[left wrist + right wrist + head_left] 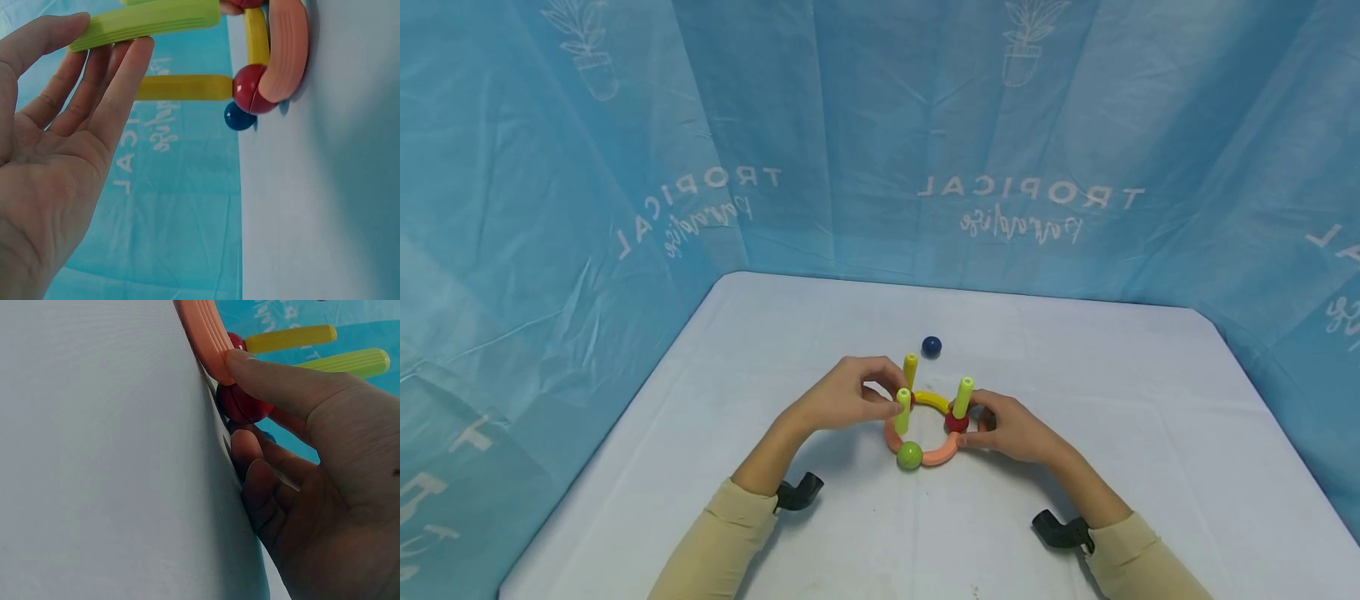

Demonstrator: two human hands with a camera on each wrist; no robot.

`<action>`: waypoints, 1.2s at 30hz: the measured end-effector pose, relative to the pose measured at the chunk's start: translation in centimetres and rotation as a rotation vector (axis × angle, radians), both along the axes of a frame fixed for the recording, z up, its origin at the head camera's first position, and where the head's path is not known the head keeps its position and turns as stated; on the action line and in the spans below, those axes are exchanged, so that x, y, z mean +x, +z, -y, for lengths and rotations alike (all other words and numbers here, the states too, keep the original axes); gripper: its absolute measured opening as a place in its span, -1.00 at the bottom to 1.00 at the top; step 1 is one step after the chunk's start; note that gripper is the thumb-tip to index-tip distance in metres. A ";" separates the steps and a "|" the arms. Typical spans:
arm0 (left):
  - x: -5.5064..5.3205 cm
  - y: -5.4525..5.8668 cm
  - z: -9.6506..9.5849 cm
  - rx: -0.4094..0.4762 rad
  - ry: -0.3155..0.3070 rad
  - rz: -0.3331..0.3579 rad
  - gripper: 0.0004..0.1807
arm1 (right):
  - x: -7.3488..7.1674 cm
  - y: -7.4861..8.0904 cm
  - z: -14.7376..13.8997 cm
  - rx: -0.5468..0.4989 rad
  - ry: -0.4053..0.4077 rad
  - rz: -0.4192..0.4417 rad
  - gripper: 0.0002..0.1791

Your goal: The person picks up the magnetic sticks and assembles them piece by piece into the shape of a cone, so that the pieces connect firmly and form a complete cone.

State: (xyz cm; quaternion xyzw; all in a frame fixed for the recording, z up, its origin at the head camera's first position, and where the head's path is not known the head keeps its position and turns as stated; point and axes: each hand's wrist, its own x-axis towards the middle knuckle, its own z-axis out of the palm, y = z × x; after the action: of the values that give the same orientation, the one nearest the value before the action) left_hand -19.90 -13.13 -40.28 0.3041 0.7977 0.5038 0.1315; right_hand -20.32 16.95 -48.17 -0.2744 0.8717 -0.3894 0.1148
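My left hand point(850, 393) pinches a light green ribbed stick point(150, 24) near its upper end, thumb against the fingertips. The stick stands over the near left of a ring on the table; whether it touches the green ball point(909, 456) cannot be told. Yellow point(934, 401) and orange point(942, 453) curved pieces join balls in this ring. On the right, my right hand point(1017, 427) holds the ring at a red ball point(240, 403), its thumb on the orange piece's end. Another light green stick point(963, 398) rises from that ball. A yellow stick point(187, 87) stands in the far red ball point(250, 87).
A loose dark blue ball point(932, 347) lies behind the ring. White cloth covers the table point(1075, 358). Blue printed curtains point(880, 142) hang at the back and sides. Each wrist wears a black mount, the left one point(800, 492) and the right one point(1060, 531).
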 end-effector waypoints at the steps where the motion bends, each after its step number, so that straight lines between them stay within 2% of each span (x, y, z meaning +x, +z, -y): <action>1: 0.1 0.0 -0.1 -0.001 -0.005 0.002 -0.75 | 0.0 0.0 0.0 -0.002 0.002 -0.001 -0.55; 5: 0.4 0.0 -0.6 -0.021 -0.025 -0.001 -0.76 | 0.0 0.0 0.0 -0.002 0.005 -0.002 -0.56; 10: 0.6 -0.1 -1.1 -0.024 -0.080 -0.023 -0.77 | 0.0 -0.1 -0.1 -0.005 0.008 -0.017 -0.56; 19: 0.8 -0.2 -1.2 -0.033 -0.131 -0.024 -0.79 | 0.1 -0.1 0.1 0.005 0.003 -0.026 -0.56; 24: 0.7 -0.3 -1.0 -0.041 -0.144 -0.042 -0.79 | 0.1 0.0 0.2 0.009 0.004 -0.028 -0.57; 32: 0.6 0.0 -0.8 -0.032 -0.179 -0.033 -0.78 | 0.1 0.0 0.2 0.010 0.002 -0.033 -0.57; 36: 0.4 0.1 -0.5 -0.032 -0.180 -0.060 -0.79 | 0.1 0.0 0.1 0.009 0.003 -0.039 -0.57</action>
State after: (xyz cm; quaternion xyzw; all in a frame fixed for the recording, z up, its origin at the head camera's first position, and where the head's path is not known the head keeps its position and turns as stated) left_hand -19.50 -12.67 -40.20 0.3875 0.7786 0.4680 0.1572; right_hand -20.23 16.80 -48.13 -0.2826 0.8751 -0.3800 0.0997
